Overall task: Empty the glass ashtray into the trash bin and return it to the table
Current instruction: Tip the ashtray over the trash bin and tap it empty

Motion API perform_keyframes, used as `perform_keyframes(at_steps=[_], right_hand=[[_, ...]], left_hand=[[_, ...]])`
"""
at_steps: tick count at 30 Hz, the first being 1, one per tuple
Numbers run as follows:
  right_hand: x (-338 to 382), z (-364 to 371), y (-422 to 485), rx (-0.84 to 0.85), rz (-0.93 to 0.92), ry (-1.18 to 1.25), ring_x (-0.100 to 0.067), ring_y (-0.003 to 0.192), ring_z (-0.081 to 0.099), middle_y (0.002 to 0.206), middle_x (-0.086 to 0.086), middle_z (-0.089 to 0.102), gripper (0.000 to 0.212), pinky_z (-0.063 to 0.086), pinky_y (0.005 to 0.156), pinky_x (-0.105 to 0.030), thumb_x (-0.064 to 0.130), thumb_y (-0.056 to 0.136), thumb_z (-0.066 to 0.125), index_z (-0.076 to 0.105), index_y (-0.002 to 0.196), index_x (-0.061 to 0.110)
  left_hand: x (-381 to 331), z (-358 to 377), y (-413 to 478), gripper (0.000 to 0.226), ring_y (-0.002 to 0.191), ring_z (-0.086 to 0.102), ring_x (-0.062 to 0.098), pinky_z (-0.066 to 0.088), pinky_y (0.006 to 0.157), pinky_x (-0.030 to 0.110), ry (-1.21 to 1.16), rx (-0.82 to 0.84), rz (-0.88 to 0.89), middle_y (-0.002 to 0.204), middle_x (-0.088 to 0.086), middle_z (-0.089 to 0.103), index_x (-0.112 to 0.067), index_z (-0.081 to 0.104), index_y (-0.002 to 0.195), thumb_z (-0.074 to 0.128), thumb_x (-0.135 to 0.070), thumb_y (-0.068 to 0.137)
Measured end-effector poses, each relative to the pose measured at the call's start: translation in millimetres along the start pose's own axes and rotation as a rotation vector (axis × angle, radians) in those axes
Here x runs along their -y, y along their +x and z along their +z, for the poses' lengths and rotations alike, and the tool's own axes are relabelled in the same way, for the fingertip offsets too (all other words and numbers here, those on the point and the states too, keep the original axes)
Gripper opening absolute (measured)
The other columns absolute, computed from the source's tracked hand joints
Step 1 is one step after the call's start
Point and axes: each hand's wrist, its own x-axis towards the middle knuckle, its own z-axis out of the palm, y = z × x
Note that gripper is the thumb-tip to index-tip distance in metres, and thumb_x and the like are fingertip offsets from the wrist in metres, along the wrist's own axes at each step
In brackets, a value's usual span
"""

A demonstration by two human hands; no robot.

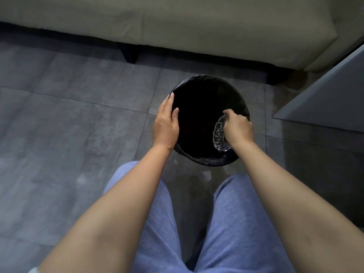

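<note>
Two bare hands reach over a round trash bin lined with a black bag, standing on grey floor tiles in front of a beige sofa, with the corner of a grey table at right; no brand, label or writing can be read on anything. Left hand lies flat with fingers extended on the bin's left rim, grasping nothing. Right hand is clenched around the glass ashtray, held on edge over the bin's right side, its disc near vertical, the long axis running toward and away from the person and the visible face turned left toward the bin's dark interior.
</note>
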Motion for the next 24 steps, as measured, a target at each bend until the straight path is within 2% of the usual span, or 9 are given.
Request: perform_keyframes(at_steps=[2,6,9,13,15,16,19,22,24], right_hand=[[3.0,-1.9,0.5,-0.020,0.007,0.062,-0.040,0.088,0.069,0.094,-0.016,0.073,0.037,0.054,0.078,-0.038,0.023,0.101,0.033,0.053,0.132,0.026],[5.4,-4.0,-0.2,0.045,-0.006,-0.021,-0.042,0.094,0.066,0.103,-0.018,0.070,0.041,0.046,0.070,-0.036,0.015,0.100,0.035,0.049,0.137,0.027],[9.7,-5.1,1.0,0.055,-0.051,0.085,-0.038,0.083,0.070,0.089,-0.014,0.074,0.036,0.056,0.075,-0.041,0.029,0.101,0.032,0.052,0.131,0.033],[8.9,-7.8,-0.1,0.102,-0.043,-0.047,-0.042,0.098,0.066,0.106,-0.019,0.071,0.040,0.051,0.077,-0.040,0.019,0.100,0.033,0.052,0.133,0.031],[11.0,-9.3,-0.9,0.065,-0.057,0.021,-0.041,0.089,0.069,0.096,-0.018,0.073,0.037,0.055,0.079,-0.041,0.024,0.101,0.033,0.053,0.132,0.030],[11.3,-9.1,0.1,0.043,-0.074,0.014,-0.040,0.086,0.069,0.093,-0.017,0.073,0.037,0.053,0.076,-0.039,0.023,0.102,0.032,0.052,0.132,0.029],[12.4,-12.6,-1.1,0.010,-0.082,-0.090,-0.042,0.095,0.065,0.103,-0.019,0.070,0.040,0.041,0.071,-0.038,0.016,0.101,0.033,0.050,0.136,0.026],[18.1,-15.8,-2.6,-0.056,-0.045,0.085,-0.037,0.090,0.069,0.098,-0.015,0.073,0.036,0.052,0.078,-0.037,0.030,0.102,0.033,0.055,0.130,0.030],[20.9,-19.2,-4.5,-0.088,0.016,0.276,-0.026,0.071,0.072,0.087,-0.007,0.074,0.034,0.059,0.078,-0.032,0.034,0.100,0.034,0.057,0.126,0.033]], left_hand=[[1.4,-0.9,-0.7,0.046,0.141,0.038,0.016,0.024,0.107,0.011,0.002,-0.003,-0.005,0.151,0.005,0.043,-0.014,0.039,0.147,0.044,-0.019,0.102],[3.2,-1.4,-0.6,0.046,0.141,0.039,0.018,0.024,0.106,0.011,0.011,-0.013,-0.008,0.151,0.007,0.044,-0.013,0.039,0.147,0.044,-0.019,0.102],[4.0,-2.4,-0.8,0.046,0.140,0.040,0.019,0.025,0.106,0.011,0.013,-0.017,-0.005,0.150,0.007,0.044,-0.013,0.039,0.147,0.045,-0.019,0.101],[3.8,-3.9,-3.5,0.047,0.141,0.038,0.019,0.025,0.106,0.012,0.010,-0.011,-0.024,0.151,0.007,0.043,-0.013,0.037,0.148,0.044,-0.019,0.102],[4.9,-5.8,-3.1,0.047,0.141,0.038,0.020,0.026,0.107,0.015,0.008,-0.011,-0.026,0.151,0.008,0.043,-0.013,0.037,0.148,0.045,-0.019,0.101],[5.9,-6.8,-2.8,0.048,0.141,0.038,0.020,0.027,0.108,0.017,0.007,-0.017,-0.033,0.151,0.008,0.042,-0.013,0.036,0.148,0.044,-0.019,0.101],[8.6,-9.2,-3.6,0.048,0.141,0.038,0.021,0.030,0.108,0.021,0.006,-0.023,-0.070,0.152,0.009,0.042,-0.013,0.035,0.149,0.044,-0.020,0.102],[14.0,-11.5,-3.2,0.050,0.140,0.039,0.022,0.033,0.107,0.023,0.017,-0.023,-0.104,0.152,0.009,0.040,-0.014,0.032,0.150,0.043,-0.021,0.102],[18.5,-11.7,-3.2,0.051,0.139,0.040,0.023,0.036,0.106,0.027,0.021,-0.020,-0.146,0.153,0.009,0.039,-0.015,0.030,0.151,0.042,-0.023,0.102]])
